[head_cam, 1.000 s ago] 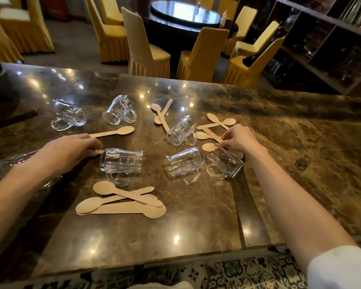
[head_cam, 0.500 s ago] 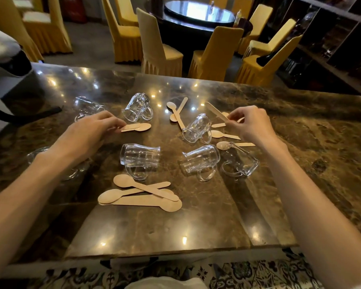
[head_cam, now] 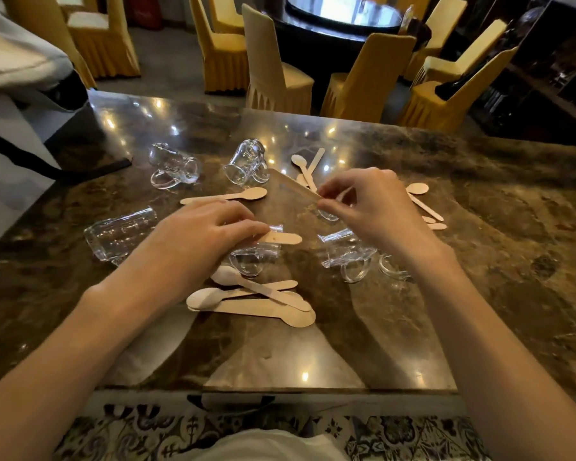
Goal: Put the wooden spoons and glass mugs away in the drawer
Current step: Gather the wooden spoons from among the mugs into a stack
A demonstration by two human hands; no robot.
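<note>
Nearest the person, at six o'clock on the polished marble table (head_cam: pixel 313 361), a heap of wooden spoons (head_cam: pixel 256 302) lies crossed and overlapping. By their look they are thin, light and stiff. They lie flat on slick stone, so they are probably best lifted at a handle end or where one rides over another.

Just beyond, the left hand (head_cam: pixel 207 234) hovers at about nine o'clock of the cluster. Its fingers are curled and it pinches one spoon (head_cam: pixel 285 238) between thumb and fingertips, the flat end jutting toward three o'clock. At two o'clock from it, the right hand (head_cam: pixel 376 207) pinches the tip of a second spoon (head_cam: pixel 293 186) between thumb and forefinger. That handle slants away toward ten o'clock, and the other fingers are loosely bent.

Below and around the hands, glass mugs lie tipped on their sides: one (head_cam: pixel 120 232) at nine o'clock, one (head_cam: pixel 253 257) under the left hand, one (head_cam: pixel 346 251) under the right wrist. They look smooth, breakable and liable to roll, so the looped handle or a full wrap round the body seems the safer hold.

Farther off, toward twelve o'clock, two more mugs (head_cam: pixel 173 164) and (head_cam: pixel 246 161) lie beside a single spoon (head_cam: pixel 226 196). A crossed pair of spoons (head_cam: pixel 308 168) is there too, and loose spoons (head_cam: pixel 419 194) lie at two o'clock. No drawer shows plainly.
</note>
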